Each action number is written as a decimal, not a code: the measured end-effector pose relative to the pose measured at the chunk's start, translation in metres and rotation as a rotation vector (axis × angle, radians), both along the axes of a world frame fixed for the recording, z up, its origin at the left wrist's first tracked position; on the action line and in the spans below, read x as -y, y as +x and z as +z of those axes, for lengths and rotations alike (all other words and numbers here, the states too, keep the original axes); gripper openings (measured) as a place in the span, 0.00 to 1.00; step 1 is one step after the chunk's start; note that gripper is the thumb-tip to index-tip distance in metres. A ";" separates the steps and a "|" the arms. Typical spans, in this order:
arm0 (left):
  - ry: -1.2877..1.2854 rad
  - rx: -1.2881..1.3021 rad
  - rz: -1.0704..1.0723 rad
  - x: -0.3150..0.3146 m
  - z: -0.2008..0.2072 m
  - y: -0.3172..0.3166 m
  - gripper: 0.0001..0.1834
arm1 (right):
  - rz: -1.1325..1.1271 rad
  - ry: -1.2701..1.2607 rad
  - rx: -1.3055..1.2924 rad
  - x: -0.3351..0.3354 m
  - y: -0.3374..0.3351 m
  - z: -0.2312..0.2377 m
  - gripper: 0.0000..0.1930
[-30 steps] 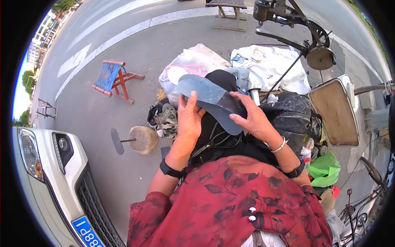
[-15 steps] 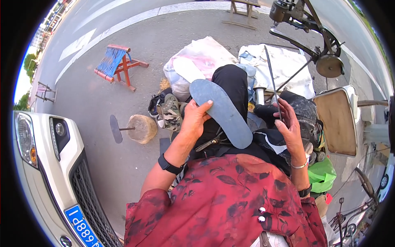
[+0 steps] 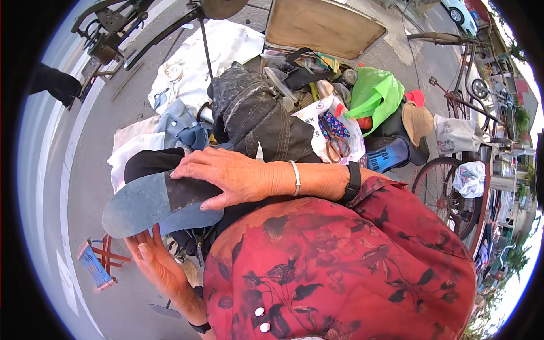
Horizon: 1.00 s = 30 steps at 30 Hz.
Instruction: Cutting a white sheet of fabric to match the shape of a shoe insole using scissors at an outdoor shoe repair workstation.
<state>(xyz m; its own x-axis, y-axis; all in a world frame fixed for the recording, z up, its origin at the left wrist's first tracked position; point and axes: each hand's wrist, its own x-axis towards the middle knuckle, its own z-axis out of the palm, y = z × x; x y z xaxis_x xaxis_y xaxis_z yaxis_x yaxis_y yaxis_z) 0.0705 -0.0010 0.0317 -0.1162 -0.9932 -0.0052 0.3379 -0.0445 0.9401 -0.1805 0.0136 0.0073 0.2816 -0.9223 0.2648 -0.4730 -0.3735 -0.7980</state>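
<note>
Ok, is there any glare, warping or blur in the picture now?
Head view: sky at the right rim looks nearly white; head view: white road line bows near the left rim; head view: right hand and grey sole read clearly.

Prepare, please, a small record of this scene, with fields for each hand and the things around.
left hand: open, fingertips at the lower edge of a flat grey-blue sole-shaped sheet
right hand: thumb and fingers over a dark flat piece against that sheet; firmness of grip unclear
upper part of picture: dusty black fabric bundle; bright green plastic bag
lower left of picture: red-framed stool with blue straps
</note>
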 end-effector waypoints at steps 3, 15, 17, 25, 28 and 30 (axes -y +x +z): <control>0.139 -0.075 -0.044 0.007 -0.007 -0.007 0.23 | -0.042 -0.140 -0.068 -0.005 0.002 0.000 0.35; 0.421 -0.086 0.084 0.047 -0.050 0.007 0.17 | -0.554 0.142 0.327 -0.034 -0.122 -0.005 0.21; 0.451 -0.087 0.089 0.049 -0.062 0.020 0.17 | -0.777 0.232 0.493 -0.056 -0.180 -0.068 0.21; 0.501 -0.143 0.099 0.052 -0.068 0.020 0.17 | -1.295 0.862 0.239 -0.209 -0.270 -0.261 0.20; 0.502 -0.161 0.079 0.051 -0.067 0.019 0.16 | -1.259 0.905 -0.041 -0.231 -0.268 -0.281 0.23; 0.509 -0.168 0.085 0.051 -0.066 0.017 0.16 | -1.196 0.950 -0.193 -0.239 -0.265 -0.286 0.25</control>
<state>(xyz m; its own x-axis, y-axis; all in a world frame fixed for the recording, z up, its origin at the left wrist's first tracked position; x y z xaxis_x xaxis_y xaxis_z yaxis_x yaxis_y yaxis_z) 0.0879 -0.0523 -0.0347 -0.0764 -0.8760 -0.4762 0.5041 -0.4460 0.7395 -0.4457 0.2523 -0.2786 -0.7626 -0.4282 -0.4848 -0.2363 0.8822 -0.4073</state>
